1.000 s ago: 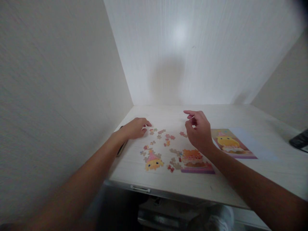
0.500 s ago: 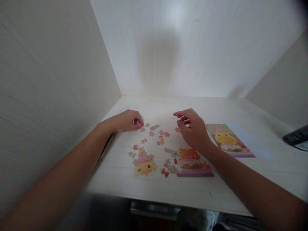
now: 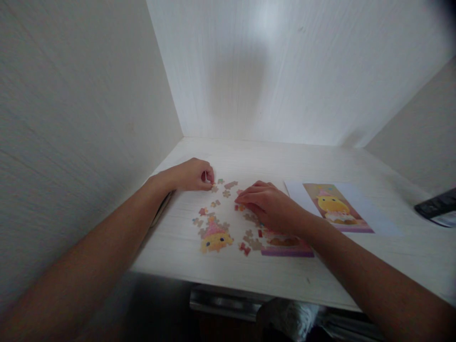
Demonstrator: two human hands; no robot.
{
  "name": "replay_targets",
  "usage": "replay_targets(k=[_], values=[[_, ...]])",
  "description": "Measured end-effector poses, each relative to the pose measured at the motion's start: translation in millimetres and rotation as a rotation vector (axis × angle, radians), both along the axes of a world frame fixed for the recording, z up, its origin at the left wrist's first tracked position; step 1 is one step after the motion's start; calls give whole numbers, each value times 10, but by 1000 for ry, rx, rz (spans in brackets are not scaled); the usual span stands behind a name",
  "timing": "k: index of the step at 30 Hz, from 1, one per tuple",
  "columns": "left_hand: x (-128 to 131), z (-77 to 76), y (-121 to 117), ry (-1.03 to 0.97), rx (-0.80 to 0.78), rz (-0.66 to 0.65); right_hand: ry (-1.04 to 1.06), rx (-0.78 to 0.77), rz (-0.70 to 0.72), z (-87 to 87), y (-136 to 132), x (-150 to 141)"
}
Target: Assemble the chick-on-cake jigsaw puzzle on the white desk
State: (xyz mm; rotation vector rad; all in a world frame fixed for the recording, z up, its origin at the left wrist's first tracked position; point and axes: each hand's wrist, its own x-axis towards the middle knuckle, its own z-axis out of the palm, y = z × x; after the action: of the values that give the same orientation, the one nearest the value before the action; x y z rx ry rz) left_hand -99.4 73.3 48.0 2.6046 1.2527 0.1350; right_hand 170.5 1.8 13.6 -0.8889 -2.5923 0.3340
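Observation:
My left hand [image 3: 195, 175] rests on the table with thumb and forefinger pinched at a small puzzle piece [image 3: 214, 189]. Over the loose pieces, my right hand [image 3: 265, 202] points left with its fingers together, the tips down at a red and orange puzzle piece [image 3: 240, 208]; the exact grip is partly hidden. Nearer the front lies a joined puzzle section with a yellow face and pink hat [image 3: 216, 239]. To its right is a joined cake section [image 3: 288, 251], its upper part covered by my right hand and wrist. Several beige pieces [image 3: 253, 241] lie between these sections.
A printed sheet [image 3: 331, 206] with the yellow figure and cake lies right of my right hand. A black object [image 3: 436, 207] stands at the far right. Under my left wrist is a flat, dark-edged object [image 3: 162, 209]. Pale walls [image 3: 235, 71] enclose the table.
My right hand has moved left and down from beside the printed sheet to the loose pieces, its fingers coming together. My left hand stays pinched in nearly the same place.

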Motion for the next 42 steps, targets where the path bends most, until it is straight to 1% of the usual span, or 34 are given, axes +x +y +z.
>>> replay_targets(k=[3, 7, 11, 13, 15, 17, 19, 22, 26, 29, 31, 32, 34, 35, 37, 39, 40, 42], values=[[7, -7, 5, 5, 0, 1, -6, -1, -50, 1, 23, 20], [2, -21, 17, -10, -1, -30, 4, -33, -134, -5, 77, 79], [7, -52, 24, -29, 16, -34, 32, -69, -208, 2, 141, 147], [18, -64, 23, -37, 25, -35, 69, -57, -246, 13, 172, 174], [32, -60, 15, -35, 37, -31, 115, -32, -317, 23, 200, 198], [48, -38, -2, -25, 56, -26, 151, -15, -387, 26, 226, 224], [68, -3, -33, -16, 78, -29, 169, -9, -428, 20, 248, 251], [114, 48, -98, -15, 80, -60, 171, -14, -438, 10, 269, 282], [188, 92, -162, -24, -8, -102, 140, -38, -413, 20, 262, 275], [210, 153, -224, -29, -35, -128, 124, -40, -418, 42, 242, 247], [211, 210, -353, -30, -14, -142, 116, -29, -435, 58, 230, 232], [214, 234, -460, -39, 7, -145, 113, -20, -440, 65, 226, 227], [244, 246, -759, -111, 67, -140, 113, -1, -449, 78, 219, 222], [274, 228, -938, -149, 83, -133, 120, 9, -455, 82, 217, 221], [365, 143, -1302, -182, 69, -150, 156, 28, -475, 87, 219, 219], [477, 21, -1601, -146, 96, -178, 218, 54, -507, 89, 229, 220], [530, -41, -1707, -100, 130, -209, 252, 73, -525, 94, 235, 223], [614, -141, -1825, -18, 162, -259, 316, 109, -561, 121, 240, 244]])
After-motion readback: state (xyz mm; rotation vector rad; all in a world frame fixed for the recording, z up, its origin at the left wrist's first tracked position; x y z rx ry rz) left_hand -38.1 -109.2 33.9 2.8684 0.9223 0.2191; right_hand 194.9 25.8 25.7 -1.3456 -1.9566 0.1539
